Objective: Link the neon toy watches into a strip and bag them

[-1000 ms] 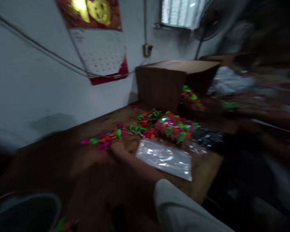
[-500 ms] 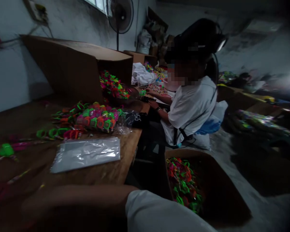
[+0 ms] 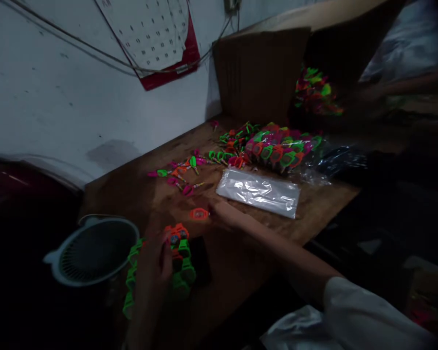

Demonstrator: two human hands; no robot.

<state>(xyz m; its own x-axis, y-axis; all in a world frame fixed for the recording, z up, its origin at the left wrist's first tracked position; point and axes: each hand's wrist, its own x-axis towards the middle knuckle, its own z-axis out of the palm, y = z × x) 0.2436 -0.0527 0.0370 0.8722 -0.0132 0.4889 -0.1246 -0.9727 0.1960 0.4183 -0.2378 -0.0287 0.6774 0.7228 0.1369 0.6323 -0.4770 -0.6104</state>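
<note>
My right hand (image 3: pixel 222 212) is closed on the stem end of an orange toy watch (image 3: pixel 199 214), which points left above the wooden table. Near the front of the table, my left hand (image 3: pixel 155 257) is wrapped over a bundle of green and orange toy watches (image 3: pixel 184 270) packed in rows. Its palm and arm cover part of the bundle. Beyond my right hand, several loose pink, green and orange toy watches (image 3: pixel 188 189) on thin stems lie scattered. A flat stack of clear plastic bags (image 3: pixel 259 192) is just right of them.
A filled clear bag of toy watches (image 3: pixel 281 148) lies farther back. Behind it, an open cardboard box (image 3: pixel 257 78) holds more toy watches. A pale round basket (image 3: pixel 95 250) is at the left. A calendar (image 3: pixel 160 39) hangs on the wall; another person's arm (image 3: pixel 416 82) shows at right.
The view has swung left, bringing the basket, calendar and both my hands into sight. The floor box has mostly left view. An orange toy watch now shows in my right hand.
</note>
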